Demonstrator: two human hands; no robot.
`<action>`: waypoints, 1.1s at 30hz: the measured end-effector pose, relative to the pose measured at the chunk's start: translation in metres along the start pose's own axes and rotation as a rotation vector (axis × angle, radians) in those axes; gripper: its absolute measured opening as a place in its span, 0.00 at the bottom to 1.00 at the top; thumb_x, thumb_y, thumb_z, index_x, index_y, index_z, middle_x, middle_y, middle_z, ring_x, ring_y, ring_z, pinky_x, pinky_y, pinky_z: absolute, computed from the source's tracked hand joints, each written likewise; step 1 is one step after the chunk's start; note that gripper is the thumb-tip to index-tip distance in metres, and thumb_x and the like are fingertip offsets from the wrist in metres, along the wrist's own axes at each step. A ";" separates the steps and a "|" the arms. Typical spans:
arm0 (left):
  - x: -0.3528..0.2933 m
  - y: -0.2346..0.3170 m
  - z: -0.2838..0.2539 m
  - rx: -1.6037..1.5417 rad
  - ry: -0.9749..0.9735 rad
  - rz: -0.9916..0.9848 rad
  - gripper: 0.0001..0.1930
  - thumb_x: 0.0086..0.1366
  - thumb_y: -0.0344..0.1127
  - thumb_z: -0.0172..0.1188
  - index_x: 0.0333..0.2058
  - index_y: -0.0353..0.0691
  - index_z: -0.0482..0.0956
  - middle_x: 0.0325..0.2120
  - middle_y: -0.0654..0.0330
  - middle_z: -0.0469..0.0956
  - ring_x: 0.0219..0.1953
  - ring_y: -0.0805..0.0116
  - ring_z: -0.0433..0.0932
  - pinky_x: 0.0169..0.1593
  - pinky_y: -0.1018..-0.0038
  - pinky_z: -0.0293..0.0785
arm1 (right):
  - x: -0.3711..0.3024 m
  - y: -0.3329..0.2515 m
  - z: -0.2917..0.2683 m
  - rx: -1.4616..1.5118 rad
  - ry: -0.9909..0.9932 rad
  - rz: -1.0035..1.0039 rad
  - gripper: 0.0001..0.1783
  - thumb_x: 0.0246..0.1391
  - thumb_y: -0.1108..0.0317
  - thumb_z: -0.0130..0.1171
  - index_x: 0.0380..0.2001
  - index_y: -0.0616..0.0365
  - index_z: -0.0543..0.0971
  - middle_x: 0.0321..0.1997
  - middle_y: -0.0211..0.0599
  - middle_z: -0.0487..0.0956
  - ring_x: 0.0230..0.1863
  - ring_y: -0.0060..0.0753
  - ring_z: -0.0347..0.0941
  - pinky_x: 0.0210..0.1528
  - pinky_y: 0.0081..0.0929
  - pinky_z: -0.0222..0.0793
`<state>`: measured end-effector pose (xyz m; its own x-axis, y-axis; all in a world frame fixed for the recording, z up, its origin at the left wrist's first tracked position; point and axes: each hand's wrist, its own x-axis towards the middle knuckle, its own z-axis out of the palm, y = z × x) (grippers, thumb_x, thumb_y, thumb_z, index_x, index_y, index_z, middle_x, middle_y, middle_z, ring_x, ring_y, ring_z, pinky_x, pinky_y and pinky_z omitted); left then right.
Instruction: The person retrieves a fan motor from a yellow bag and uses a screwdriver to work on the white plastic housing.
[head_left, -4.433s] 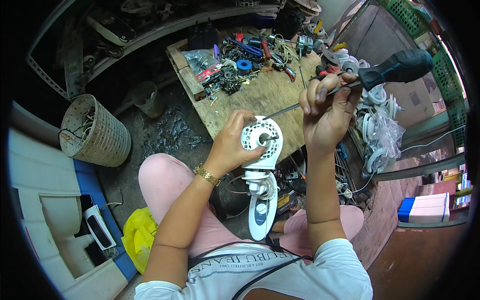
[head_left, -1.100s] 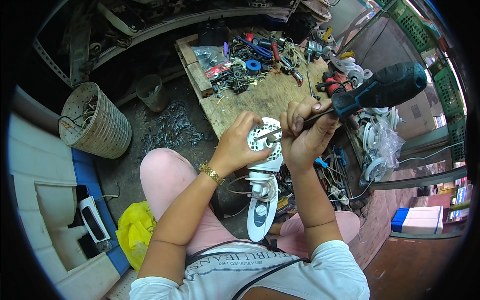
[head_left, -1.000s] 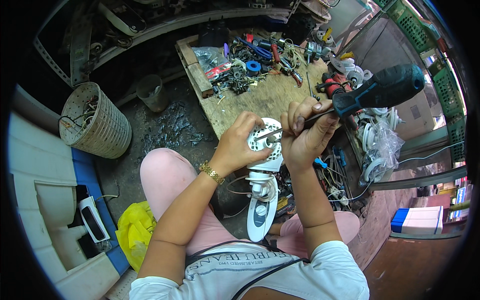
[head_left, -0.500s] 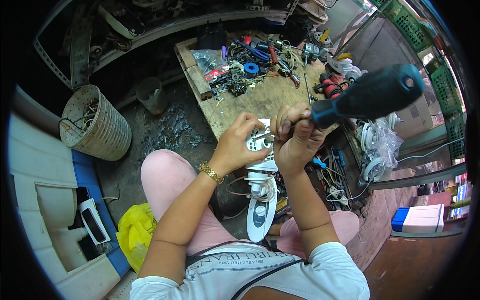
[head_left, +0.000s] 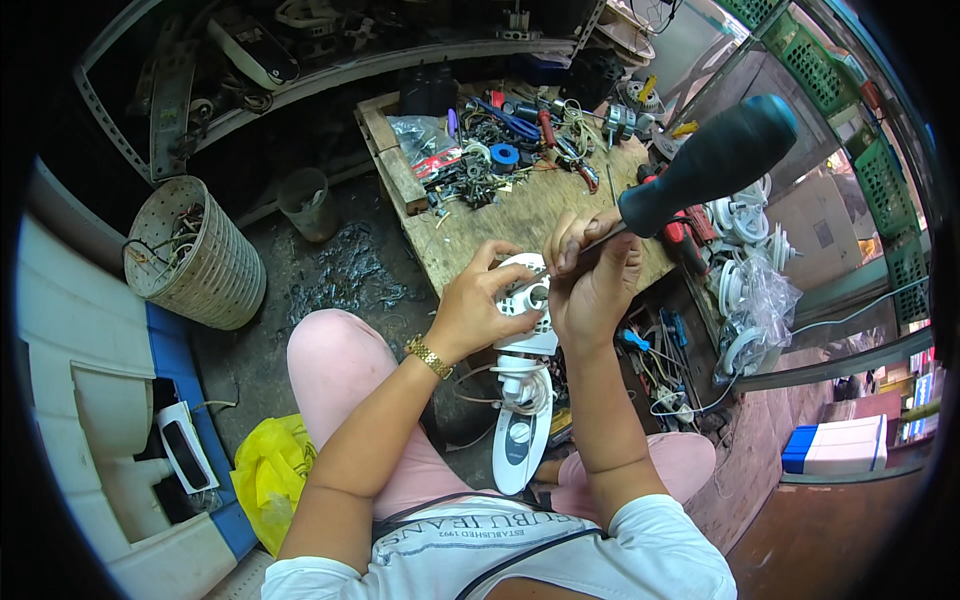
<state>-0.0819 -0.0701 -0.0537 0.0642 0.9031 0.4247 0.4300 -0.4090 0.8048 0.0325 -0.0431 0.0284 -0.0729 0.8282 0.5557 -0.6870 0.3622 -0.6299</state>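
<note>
A white electric fan body stands between my knees, with a vented motor housing (head_left: 526, 336) at the top and a rounded base with a dial (head_left: 521, 452) nearer to me. My left hand (head_left: 474, 312) grips the housing from the left, thumb and fingers around its rim. In my right hand (head_left: 594, 275) is a screwdriver (head_left: 708, 168), pinched by its metal shaft, its dark handle sticking up to the right. My right fingers sit at the housing's right edge and hide the screwdriver's tip. A loop of pale cord hangs by the fan's neck.
A low wooden workbench (head_left: 520, 232) ahead carries a pile of tools and small parts and a blue tape roll (head_left: 505, 156). Bagged white parts (head_left: 765, 300) lie right. At left are a white basket (head_left: 205, 265), a plastic bucket (head_left: 309, 208) and a yellow bag (head_left: 272, 475).
The screwdriver's handle has swung left and up. Its shaft, which lay across the housing's opening, has drawn back to the right with my right hand. My left hand keeps its hold.
</note>
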 end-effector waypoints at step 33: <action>-0.004 0.001 -0.001 -0.002 0.008 -0.014 0.19 0.45 0.42 0.72 0.38 0.46 0.83 0.47 0.59 0.74 0.43 0.62 0.80 0.44 0.69 0.77 | 0.001 -0.079 -0.045 -1.058 -0.162 0.355 0.23 0.34 0.67 0.78 0.36 0.58 0.78 0.23 0.16 0.58 0.23 0.10 0.52 0.24 0.16 0.43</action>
<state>-0.0825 -0.0738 -0.0542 0.0506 0.9076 0.4167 0.4288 -0.3966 0.8117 0.1193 -0.0515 0.0541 -0.2880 0.9191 0.2690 0.3442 0.3615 -0.8665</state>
